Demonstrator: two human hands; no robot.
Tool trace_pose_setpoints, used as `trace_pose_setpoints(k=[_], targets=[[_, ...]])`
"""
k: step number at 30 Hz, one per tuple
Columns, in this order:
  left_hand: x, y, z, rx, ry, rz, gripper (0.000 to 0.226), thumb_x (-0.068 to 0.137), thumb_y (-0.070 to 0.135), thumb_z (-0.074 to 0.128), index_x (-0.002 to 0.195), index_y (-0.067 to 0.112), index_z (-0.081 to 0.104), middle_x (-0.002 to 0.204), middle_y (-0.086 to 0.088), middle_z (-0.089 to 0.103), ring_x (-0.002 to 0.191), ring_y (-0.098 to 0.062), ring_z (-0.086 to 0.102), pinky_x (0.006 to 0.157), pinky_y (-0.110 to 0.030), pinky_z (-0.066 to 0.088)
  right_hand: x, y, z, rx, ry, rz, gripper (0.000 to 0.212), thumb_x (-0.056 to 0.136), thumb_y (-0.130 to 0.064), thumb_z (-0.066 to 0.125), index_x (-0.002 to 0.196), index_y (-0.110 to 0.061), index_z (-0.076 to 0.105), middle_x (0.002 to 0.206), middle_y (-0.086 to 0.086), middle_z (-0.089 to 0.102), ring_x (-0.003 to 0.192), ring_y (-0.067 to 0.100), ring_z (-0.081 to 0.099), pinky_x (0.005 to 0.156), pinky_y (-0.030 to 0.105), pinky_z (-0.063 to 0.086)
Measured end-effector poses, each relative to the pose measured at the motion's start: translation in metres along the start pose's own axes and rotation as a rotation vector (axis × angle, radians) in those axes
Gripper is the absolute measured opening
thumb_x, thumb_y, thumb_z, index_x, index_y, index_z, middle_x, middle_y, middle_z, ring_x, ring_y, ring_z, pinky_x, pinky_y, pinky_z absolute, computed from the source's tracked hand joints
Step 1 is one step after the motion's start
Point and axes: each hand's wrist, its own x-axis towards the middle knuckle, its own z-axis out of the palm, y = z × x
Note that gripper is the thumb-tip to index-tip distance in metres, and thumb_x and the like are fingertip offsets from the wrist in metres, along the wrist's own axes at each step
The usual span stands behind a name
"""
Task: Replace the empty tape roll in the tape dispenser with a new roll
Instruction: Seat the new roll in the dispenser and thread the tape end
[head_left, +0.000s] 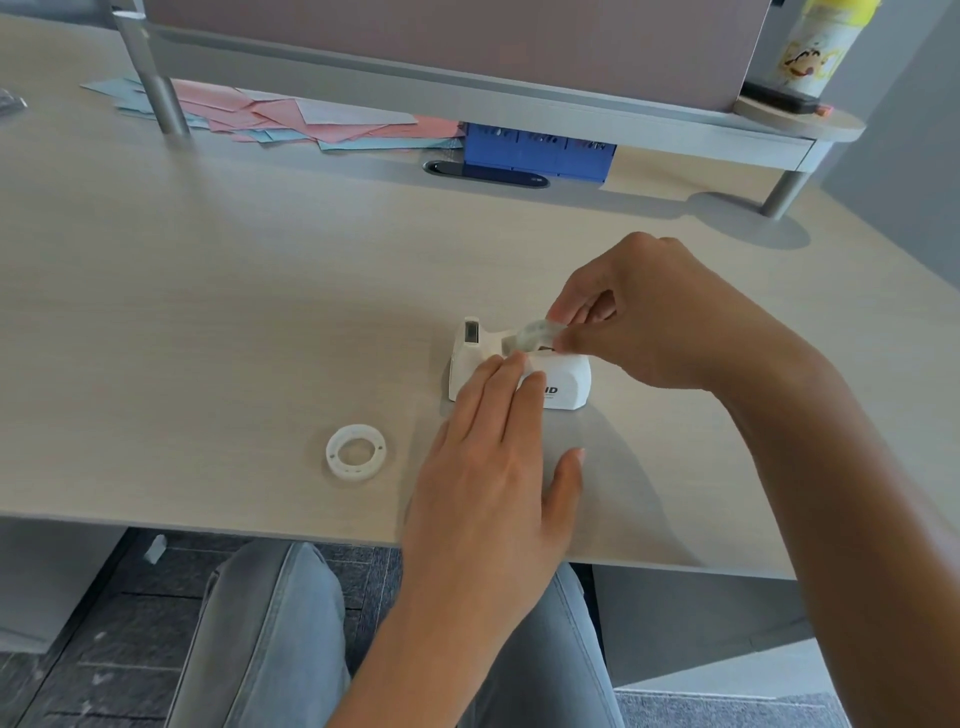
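A white tape dispenser (569, 378) stands on the desk with its cutter end to the left. My right hand (644, 322) pinches a clear tape roll (530, 335) just above the dispenser's top slot. My left hand (498, 457) lies flat with fingers spread, its fingertips resting on the dispenser's near side. A white ring-shaped tape roll core (356, 453) lies flat on the desk to the left of my left hand.
The pale wooden desk (234, 312) has pink and blue paper sheets (291, 117) and a blue box (540, 153) at the back under a raised shelf. A shelf leg (156, 78) stands back left. A yellow bottle (815, 47) sits at the back right.
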Motion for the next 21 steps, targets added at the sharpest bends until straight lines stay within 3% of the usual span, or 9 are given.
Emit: trace_pose_setpoints(k=[5, 10, 13, 17, 21], targets=[[-0.001, 0.001, -0.003, 0.024, -0.002, -0.004, 0.059, 0.096, 0.041, 0.057, 0.148, 0.015, 0.047, 0.154, -0.003, 0.052, 0.147, -0.023, 0.045, 0.110, -0.039, 0.048, -0.010, 0.008, 0.008, 0.081, 0.051, -0.010, 0.009, 0.090, -0.026, 0.080, 0.098, -0.023, 0.082, 0.087, -0.008, 0.077, 0.081, 0.001, 0.070, 0.065, 0.003, 0.048], [0.000, 0.004, -0.004, 0.078, -0.042, -0.008, 0.060, 0.096, 0.043, 0.055, 0.151, 0.019, 0.046, 0.155, -0.002, 0.048, 0.148, -0.024, 0.043, 0.105, -0.041, 0.050, -0.022, 0.018, 0.017, 0.255, 0.117, 0.002, 0.011, 0.091, -0.029, 0.079, 0.099, -0.022, 0.080, 0.090, -0.009, 0.078, 0.084, 0.010, 0.076, 0.078, 0.021, 0.059], [0.000, 0.004, -0.004, 0.098, -0.054, -0.015, 0.060, 0.096, 0.044, 0.054, 0.150, 0.020, 0.047, 0.156, -0.002, 0.047, 0.148, -0.024, 0.043, 0.105, -0.040, 0.048, -0.021, 0.019, 0.018, 0.256, 0.113, 0.010, 0.009, 0.092, -0.029, 0.078, 0.099, -0.025, 0.080, 0.092, -0.010, 0.077, 0.083, 0.010, 0.076, 0.072, 0.017, 0.054], [0.001, 0.003, -0.004, 0.098, -0.053, -0.017, 0.059, 0.096, 0.045, 0.055, 0.150, 0.020, 0.047, 0.156, -0.003, 0.047, 0.148, -0.025, 0.043, 0.105, -0.041, 0.048, -0.021, 0.019, 0.018, 0.252, 0.113, 0.009, 0.005, 0.092, -0.028, 0.078, 0.097, -0.026, 0.079, 0.093, -0.011, 0.078, 0.085, 0.009, 0.075, 0.074, 0.015, 0.054], [0.000, 0.004, -0.004, 0.089, -0.044, -0.019, 0.060, 0.095, 0.045, 0.055, 0.149, 0.019, 0.048, 0.155, -0.003, 0.049, 0.146, -0.025, 0.046, 0.104, -0.041, 0.048, -0.022, 0.020, 0.020, 0.317, 0.125, 0.023, 0.004, 0.090, -0.029, 0.079, 0.093, -0.026, 0.080, 0.092, -0.008, 0.079, 0.082, 0.011, 0.075, 0.075, 0.021, 0.058]])
